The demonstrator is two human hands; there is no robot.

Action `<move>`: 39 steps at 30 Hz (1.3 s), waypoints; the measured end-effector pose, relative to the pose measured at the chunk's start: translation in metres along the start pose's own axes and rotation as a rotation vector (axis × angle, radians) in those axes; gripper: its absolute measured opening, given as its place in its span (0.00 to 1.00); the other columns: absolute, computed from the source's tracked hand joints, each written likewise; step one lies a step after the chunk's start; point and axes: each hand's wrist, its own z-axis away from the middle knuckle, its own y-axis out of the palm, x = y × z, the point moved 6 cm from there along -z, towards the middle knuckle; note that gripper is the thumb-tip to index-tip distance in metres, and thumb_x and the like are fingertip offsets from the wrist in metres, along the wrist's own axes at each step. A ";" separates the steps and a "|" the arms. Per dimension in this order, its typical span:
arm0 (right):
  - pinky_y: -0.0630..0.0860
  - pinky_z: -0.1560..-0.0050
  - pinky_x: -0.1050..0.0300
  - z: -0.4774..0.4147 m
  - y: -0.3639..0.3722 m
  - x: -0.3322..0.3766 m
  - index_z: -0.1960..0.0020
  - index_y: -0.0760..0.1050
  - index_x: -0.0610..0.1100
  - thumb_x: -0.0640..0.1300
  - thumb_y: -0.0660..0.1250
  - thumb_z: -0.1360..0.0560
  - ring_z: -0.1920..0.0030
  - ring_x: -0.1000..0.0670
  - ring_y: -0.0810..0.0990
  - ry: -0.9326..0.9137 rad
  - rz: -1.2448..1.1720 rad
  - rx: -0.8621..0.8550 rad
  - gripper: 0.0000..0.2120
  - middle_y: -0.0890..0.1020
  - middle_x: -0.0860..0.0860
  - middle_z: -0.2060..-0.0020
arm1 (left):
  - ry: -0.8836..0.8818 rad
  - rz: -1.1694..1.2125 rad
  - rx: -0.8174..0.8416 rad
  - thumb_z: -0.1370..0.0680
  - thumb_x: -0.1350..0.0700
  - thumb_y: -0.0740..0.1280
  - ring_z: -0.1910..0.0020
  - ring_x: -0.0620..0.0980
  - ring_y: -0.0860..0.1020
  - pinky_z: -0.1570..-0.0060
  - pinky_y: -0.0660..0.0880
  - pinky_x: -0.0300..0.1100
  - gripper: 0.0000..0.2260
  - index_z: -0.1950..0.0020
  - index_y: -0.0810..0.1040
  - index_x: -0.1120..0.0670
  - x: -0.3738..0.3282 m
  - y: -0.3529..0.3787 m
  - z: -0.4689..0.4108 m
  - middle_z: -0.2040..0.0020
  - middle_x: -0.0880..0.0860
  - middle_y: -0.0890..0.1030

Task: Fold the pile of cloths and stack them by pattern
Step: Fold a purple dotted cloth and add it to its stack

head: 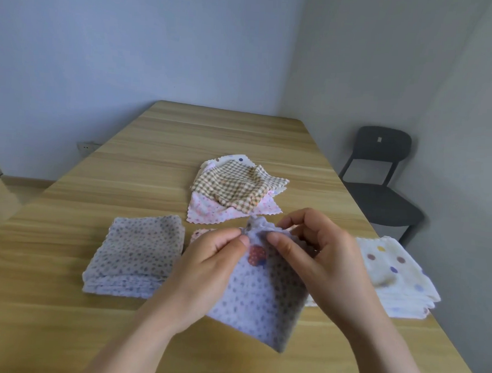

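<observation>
Above the wooden table (152, 318) | left hand (209, 265) and right hand (318, 255) both pinch the top edge of a lilac dotted fleece cloth (261, 304), hanging between them | matching folded lilac stack (134, 256) at left, unfolded pile (233, 187) beyond | risk: uneven corners could skew the fold; pinch may slip.

Your left hand (212, 258) and right hand (318, 253) are raised side by side, bare forearms reaching in from below. Each pinches the top edge of the lilac dotted cloth (261, 301) between thumb and curled fingers (291, 220), with the thumb tips close together.
</observation>
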 end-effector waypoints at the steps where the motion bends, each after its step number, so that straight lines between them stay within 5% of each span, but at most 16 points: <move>1: 0.67 0.69 0.64 0.000 -0.003 -0.003 0.57 0.76 0.52 0.58 0.71 0.29 0.70 0.56 0.72 0.001 0.023 0.009 0.10 0.77 0.53 0.72 | -0.013 0.004 -0.048 0.18 0.50 0.60 0.57 0.43 0.70 0.58 0.71 0.36 0.12 0.56 0.74 0.55 0.002 -0.006 0.000 0.58 0.50 0.73; 3: 0.67 0.68 0.61 0.000 -0.007 -0.006 0.58 0.76 0.53 0.62 0.66 0.30 0.71 0.53 0.71 -0.002 0.060 0.027 0.13 0.76 0.50 0.73 | -0.031 -0.030 -0.121 0.19 0.52 0.60 0.58 0.43 0.67 0.65 0.65 0.31 0.06 0.55 0.71 0.48 0.003 -0.016 0.002 0.55 0.48 0.70; 5: 0.69 0.68 0.60 0.001 -0.009 -0.005 0.59 0.75 0.54 0.63 0.64 0.30 0.71 0.52 0.73 -0.024 0.100 0.036 0.13 0.77 0.50 0.73 | 0.019 -0.163 -0.139 0.18 0.52 0.59 0.65 0.41 0.64 0.70 0.61 0.33 0.10 0.60 0.67 0.50 -0.002 -0.020 0.004 0.63 0.45 0.68; 8: 0.70 0.68 0.62 -0.001 -0.005 0.002 0.60 0.73 0.58 0.53 0.68 0.26 0.68 0.52 0.75 -0.111 0.168 0.006 0.06 0.78 0.54 0.70 | 0.100 -0.326 -0.184 0.18 0.53 0.57 0.75 0.42 0.61 0.74 0.57 0.37 0.16 0.65 0.62 0.55 -0.005 -0.023 0.007 0.75 0.45 0.62; 13: 0.70 0.66 0.65 -0.005 0.010 0.002 0.55 0.76 0.53 0.48 0.70 0.26 0.64 0.54 0.76 -0.081 0.171 -0.086 0.03 0.78 0.56 0.67 | 0.147 -0.259 -0.244 0.19 0.49 0.57 0.75 0.43 0.62 0.73 0.58 0.38 0.17 0.65 0.64 0.56 -0.005 -0.032 0.013 0.74 0.47 0.63; 16: 0.75 0.56 0.65 -0.005 0.029 -0.014 0.43 0.73 0.54 0.57 0.70 0.28 0.55 0.58 0.78 0.135 0.039 -0.079 0.16 0.78 0.58 0.55 | 0.139 -0.214 -0.293 0.20 0.41 0.55 0.68 0.57 0.72 0.66 0.66 0.46 0.22 0.60 0.71 0.58 0.000 -0.048 0.018 0.68 0.60 0.73; 19: 0.82 0.50 0.49 0.004 0.067 -0.030 0.39 0.74 0.46 0.63 0.68 0.33 0.54 0.52 0.84 0.540 -0.440 0.145 0.29 0.83 0.49 0.51 | 0.108 -0.168 -0.387 0.24 0.40 0.55 0.64 0.59 0.73 0.63 0.66 0.43 0.23 0.56 0.73 0.61 0.009 -0.071 0.022 0.61 0.65 0.75; 21: 0.82 0.50 0.47 0.010 0.097 -0.023 0.41 0.77 0.44 0.62 0.64 0.29 0.53 0.46 0.85 0.712 -0.728 0.302 0.25 0.85 0.44 0.50 | 0.084 -0.131 -0.406 0.24 0.39 0.56 0.60 0.59 0.75 0.58 0.69 0.45 0.25 0.53 0.74 0.62 0.015 -0.083 0.024 0.56 0.65 0.77; 24: 0.81 0.50 0.45 0.009 0.123 -0.011 0.44 0.80 0.43 0.59 0.62 0.24 0.54 0.45 0.85 0.760 -0.849 0.406 0.22 0.85 0.44 0.52 | 0.024 -0.080 -0.476 0.24 0.41 0.57 0.53 0.57 0.80 0.50 0.74 0.55 0.21 0.51 0.77 0.58 0.025 -0.104 0.024 0.53 0.59 0.82; 27: 0.79 0.51 0.43 -0.006 0.143 -0.010 0.54 0.78 0.39 0.60 0.68 0.26 0.57 0.42 0.82 0.701 -0.761 0.303 0.22 0.84 0.44 0.56 | -0.052 -0.096 -0.524 0.20 0.45 0.59 0.64 0.48 0.78 0.62 0.72 0.43 0.17 0.48 0.78 0.58 0.039 -0.128 0.018 0.61 0.54 0.81; 30: 0.68 0.64 0.49 -0.024 0.155 -0.001 0.64 0.69 0.46 0.62 0.68 0.31 0.66 0.46 0.71 0.511 -0.549 0.125 0.20 0.71 0.46 0.68 | -0.139 -0.198 -0.552 0.17 0.53 0.57 0.78 0.44 0.65 0.75 0.60 0.37 0.15 0.50 0.74 0.65 0.057 -0.151 0.013 0.75 0.47 0.68; 34: 0.63 0.73 0.58 -0.035 0.174 0.008 0.64 0.65 0.44 0.55 0.64 0.22 0.73 0.52 0.68 0.343 -0.282 0.051 0.19 0.69 0.52 0.73 | -0.198 -0.312 -0.564 0.18 0.55 0.57 0.78 0.48 0.61 0.71 0.56 0.44 0.16 0.61 0.69 0.65 0.072 -0.174 0.006 0.78 0.46 0.61; 39: 0.72 0.66 0.50 -0.044 0.195 0.000 0.57 0.69 0.47 0.55 0.62 0.21 0.67 0.47 0.77 0.333 -0.100 0.085 0.12 0.77 0.51 0.68 | -0.286 -0.396 -0.483 0.17 0.56 0.56 0.77 0.50 0.63 0.71 0.58 0.42 0.15 0.63 0.67 0.59 0.096 -0.183 -0.006 0.74 0.53 0.65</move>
